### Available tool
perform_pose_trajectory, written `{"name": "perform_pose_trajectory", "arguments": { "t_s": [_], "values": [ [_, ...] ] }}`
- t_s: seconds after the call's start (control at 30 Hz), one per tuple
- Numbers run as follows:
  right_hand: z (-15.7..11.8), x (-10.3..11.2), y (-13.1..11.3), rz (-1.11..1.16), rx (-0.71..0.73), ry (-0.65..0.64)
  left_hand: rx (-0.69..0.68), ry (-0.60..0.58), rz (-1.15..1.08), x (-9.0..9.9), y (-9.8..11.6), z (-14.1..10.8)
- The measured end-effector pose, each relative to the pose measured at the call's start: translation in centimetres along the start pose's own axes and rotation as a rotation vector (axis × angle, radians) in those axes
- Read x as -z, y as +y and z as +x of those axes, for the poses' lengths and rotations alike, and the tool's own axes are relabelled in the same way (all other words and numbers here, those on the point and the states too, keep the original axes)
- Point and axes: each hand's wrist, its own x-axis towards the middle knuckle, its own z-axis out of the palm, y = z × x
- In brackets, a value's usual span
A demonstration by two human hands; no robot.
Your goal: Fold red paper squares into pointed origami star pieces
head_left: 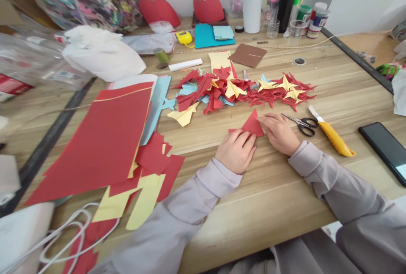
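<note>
A folded red paper triangle (pixel 253 125) lies on the table (pixel 272 198) between the two hands, just below a heap. The left hand (pixel 235 152) rests open over its lower left part, and the right hand (pixel 279 134) presses its right corner with flat, extended fingers; neither is clenched. Above them sits the heap of folded red and yellow paper stars (pixel 244 92), many pieces already shaped, while large red sheets (pixel 91 143) remain at left. Scissors (pixel 300 124) and a yellow craft knife (pixel 333 137) lie just right.
</note>
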Motion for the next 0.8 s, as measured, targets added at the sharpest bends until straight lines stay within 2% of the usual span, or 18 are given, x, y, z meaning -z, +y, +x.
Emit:
{"name": "perform_pose_trajectory", "arguments": {
  "t_s": [0.17,0.37,0.8],
  "values": [
    [0.0,-0.2,0.1,-0.003,0.000,0.016,0.053,-0.057,-0.024,-0.2,0.2,0.0],
    [-0.1,-0.2,0.2,-0.026,0.023,0.002,0.054,-0.116,-0.014,-1.0,0.2,-0.3],
    [0.0,0.0,-0.1,-0.017,-0.003,-0.023,0.095,-0.168,0.029,-0.6,0.5,-0.4]
  ]
}}
